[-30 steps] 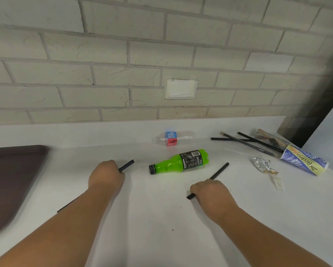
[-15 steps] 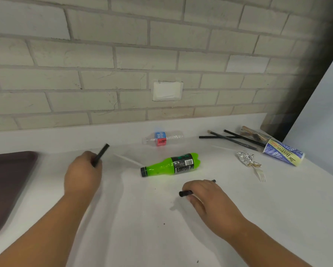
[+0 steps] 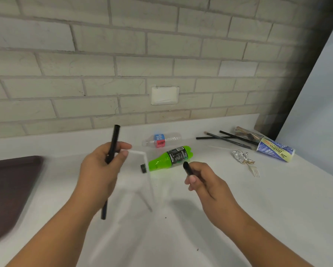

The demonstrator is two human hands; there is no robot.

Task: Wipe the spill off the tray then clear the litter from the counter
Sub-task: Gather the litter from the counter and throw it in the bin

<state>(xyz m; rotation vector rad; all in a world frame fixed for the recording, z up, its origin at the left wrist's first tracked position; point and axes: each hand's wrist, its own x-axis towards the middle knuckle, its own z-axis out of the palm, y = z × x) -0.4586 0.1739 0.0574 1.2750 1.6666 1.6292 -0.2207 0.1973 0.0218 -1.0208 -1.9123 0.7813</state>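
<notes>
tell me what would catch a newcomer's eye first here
Two hands mid-frame above the white counter draw the eye first. The left hand grips a black straw upright with a bent white straw at its fingertips, and the right hand holds a second black straw. Just behind them a bright green bottle lies on its side, with a dark tray at the left edge.

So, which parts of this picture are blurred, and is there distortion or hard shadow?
Head view: the left hand, its black plastic straw and thin white bent straw are smeared by motion. Head view: the right hand, its second black plastic straw and the green plastic bottle look sharper. Head view: brick lines bend slightly, the upper right corner darkens, shadows on the white counter are soft.
</notes>
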